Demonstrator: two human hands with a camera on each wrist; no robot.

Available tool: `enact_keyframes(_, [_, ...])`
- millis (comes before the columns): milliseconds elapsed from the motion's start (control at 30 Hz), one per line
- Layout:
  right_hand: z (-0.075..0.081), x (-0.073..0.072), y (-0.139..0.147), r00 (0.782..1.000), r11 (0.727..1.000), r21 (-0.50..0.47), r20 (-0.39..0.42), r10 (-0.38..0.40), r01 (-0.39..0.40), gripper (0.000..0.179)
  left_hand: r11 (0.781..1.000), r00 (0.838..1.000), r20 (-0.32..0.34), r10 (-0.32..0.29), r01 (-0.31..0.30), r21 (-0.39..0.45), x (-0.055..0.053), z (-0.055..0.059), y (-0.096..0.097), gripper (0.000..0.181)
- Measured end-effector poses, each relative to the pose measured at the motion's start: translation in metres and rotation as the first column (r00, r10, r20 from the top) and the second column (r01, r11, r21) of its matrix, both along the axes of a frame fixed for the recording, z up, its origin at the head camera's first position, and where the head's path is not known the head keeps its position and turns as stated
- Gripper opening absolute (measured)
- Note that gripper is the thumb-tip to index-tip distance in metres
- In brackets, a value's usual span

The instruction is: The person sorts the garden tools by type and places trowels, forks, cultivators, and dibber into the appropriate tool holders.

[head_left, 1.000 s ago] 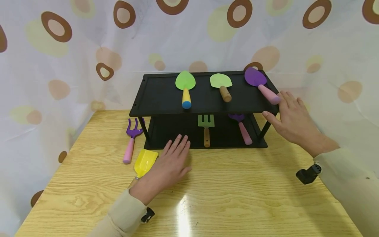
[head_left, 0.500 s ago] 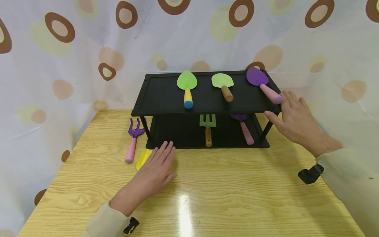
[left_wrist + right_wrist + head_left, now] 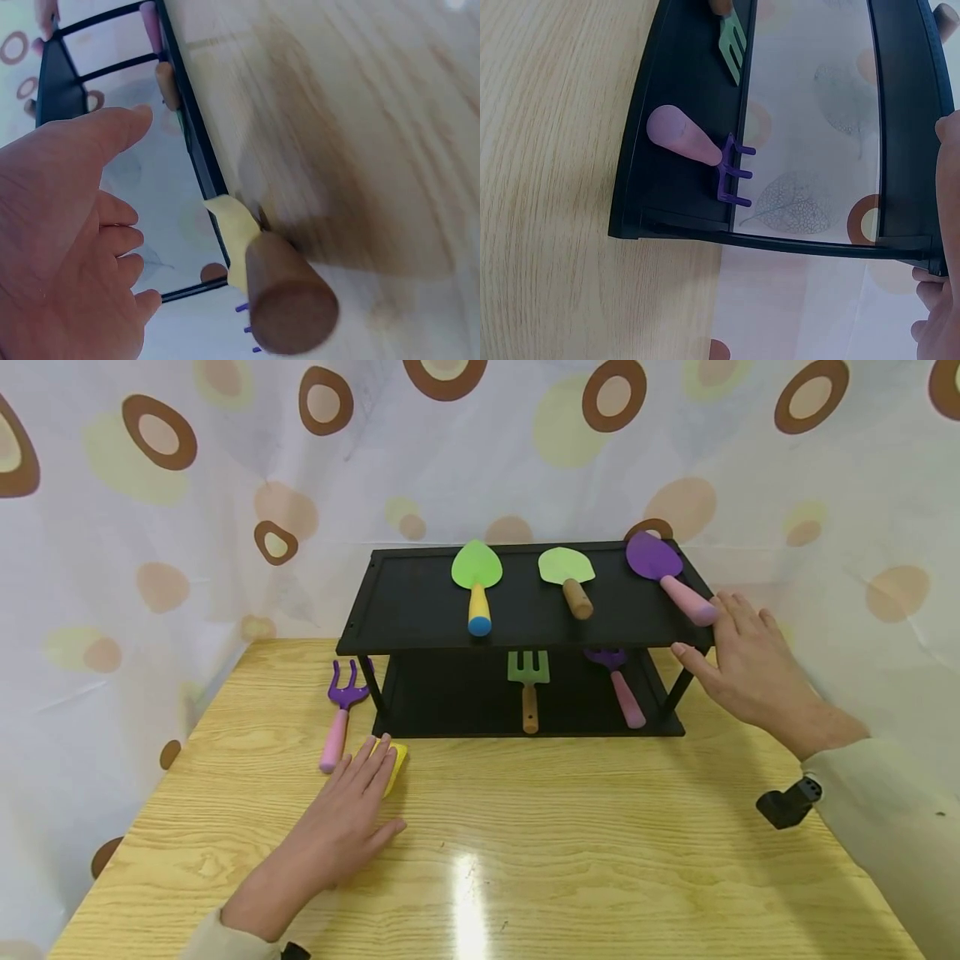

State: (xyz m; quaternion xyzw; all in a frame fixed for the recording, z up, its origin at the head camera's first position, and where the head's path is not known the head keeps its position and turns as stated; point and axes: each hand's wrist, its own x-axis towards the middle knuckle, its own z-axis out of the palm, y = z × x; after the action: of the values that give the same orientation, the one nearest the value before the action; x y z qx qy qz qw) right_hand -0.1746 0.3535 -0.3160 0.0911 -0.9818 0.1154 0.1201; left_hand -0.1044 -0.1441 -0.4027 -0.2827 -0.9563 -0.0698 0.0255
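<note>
My left hand (image 3: 333, 831) hovers with fingers extended over a yellow hand trowel (image 3: 398, 767), covering most of it in the head view. In the left wrist view the trowel's wooden handle (image 3: 291, 300) points at the camera, apart from the palm. My right hand (image 3: 757, 672) rests against the right front corner of a black two-tier rack (image 3: 408, 610), thumb at the front edge, fingers along the side. Near it on the top tier lies a purple trowel (image 3: 654, 557) with a pink handle. A purple hand rake (image 3: 347, 695) lies left of the rack.
The top tier also bears a green trowel (image 3: 477, 565) and a pale green trowel (image 3: 566, 566). On the lower tier lie a green fork (image 3: 528, 668) and a purple rake with pink handle (image 3: 627, 700). A patterned curtain (image 3: 465, 460) hangs behind the wooden table (image 3: 585, 843).
My left hand has moved left and toward me, away from the rack's front and over the yellow trowel. My right hand stays at the rack's corner.
</note>
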Motion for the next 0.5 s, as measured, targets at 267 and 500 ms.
enact_keyframes(267, [0.000, 0.001, 0.001, 1.000, 1.000, -0.005, 0.001, -0.002, 0.002, 0.086, 0.999, 0.999, -0.025, 0.035, -0.035, -0.013, 0.010, -0.007, -0.018, 0.085])
enact_keyframes(500, [-0.001, -0.001, 0.001, 1.000, 1.000, 0.003, -0.005, -0.004, 0.004, 0.086, 0.999, 0.998, -0.046, 0.030, -0.031, -0.021, 0.017, -0.014, -0.030, 0.085])
